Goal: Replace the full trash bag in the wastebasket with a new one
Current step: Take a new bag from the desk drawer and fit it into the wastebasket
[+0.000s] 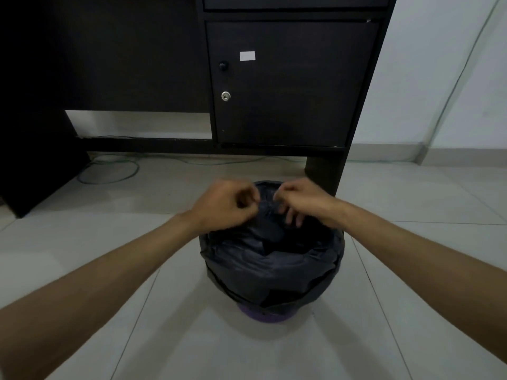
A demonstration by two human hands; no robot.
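A black trash bag (pixel 270 259) lines a round wastebasket on the tiled floor, its rim folded down over the sides. Only a strip of the purple wastebasket (pixel 264 317) shows below the plastic. Above the far side of the opening, my left hand (pixel 225 205) and my right hand (pixel 304 202) pinch a gathered bunch of the bag's plastic between them, fingers curled. The bag's contents are hidden in the dark opening.
A dark wooden desk stands just behind the basket, with a locked cabinet door (pixel 290 83) and a leg (pixel 326 171) close to the basket's right rear. A green cable (pixel 109 171) loops on the floor under the desk. White wall at right.
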